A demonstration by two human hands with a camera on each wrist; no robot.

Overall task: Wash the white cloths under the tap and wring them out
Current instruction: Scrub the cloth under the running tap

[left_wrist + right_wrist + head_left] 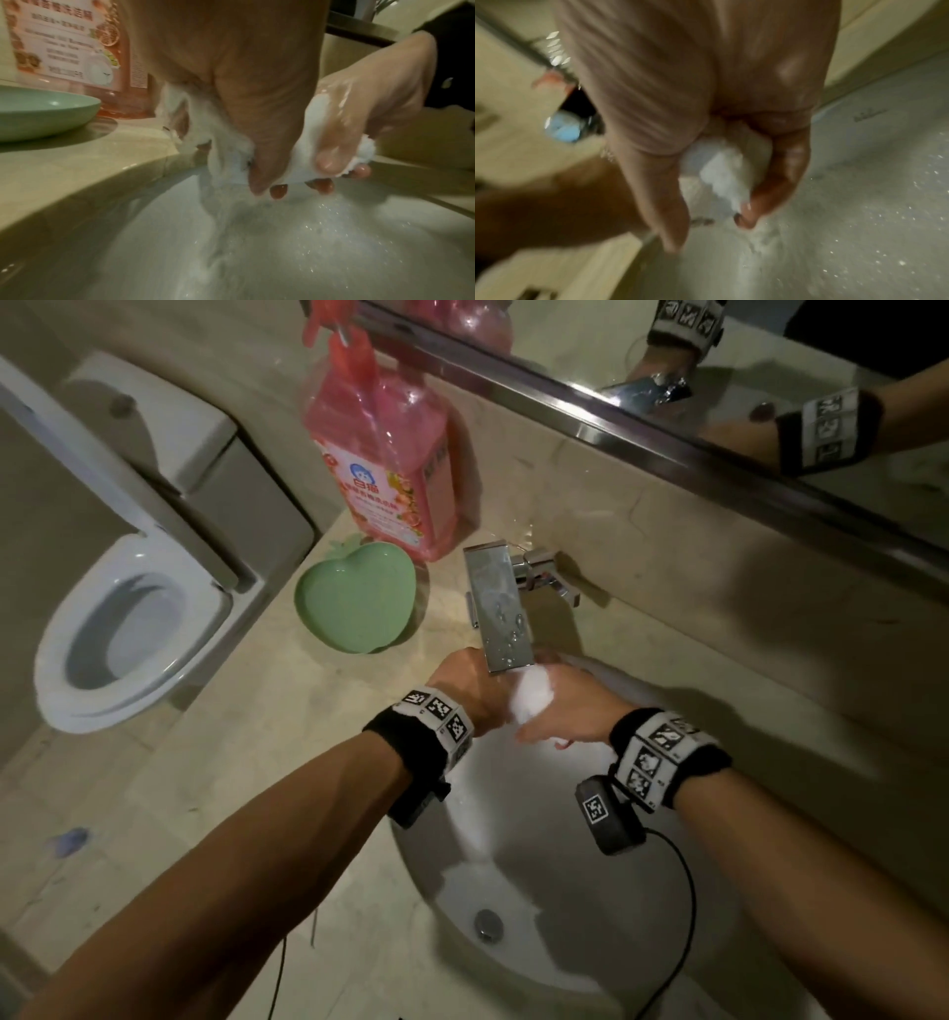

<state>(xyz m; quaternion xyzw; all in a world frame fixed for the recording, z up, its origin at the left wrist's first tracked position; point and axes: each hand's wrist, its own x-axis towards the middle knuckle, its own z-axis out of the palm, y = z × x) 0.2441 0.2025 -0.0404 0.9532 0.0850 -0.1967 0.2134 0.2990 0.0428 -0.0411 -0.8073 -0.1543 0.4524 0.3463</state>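
Note:
A wet, bunched white cloth [531,697] sits right under the spout of the chrome tap [500,608], above the white sink basin [518,870]. My left hand [475,683] grips its left end and my right hand [562,711] grips its right end, both with fingers curled round it. In the left wrist view the cloth [306,154] is squeezed between my left hand [257,158] and my right hand [342,142], and water [218,223] streams from it into the basin. The blurred right wrist view shows my right hand [731,182] wrapped round the cloth [725,174].
A pink detergent bottle [385,469] and a green apple-shaped dish [354,603] stand on the beige counter [287,711] left of the tap. A toilet [128,634] lies further left. A mirror [744,367] hangs behind. The drain [488,924] is in the basin; a black cable [685,916] hangs over it.

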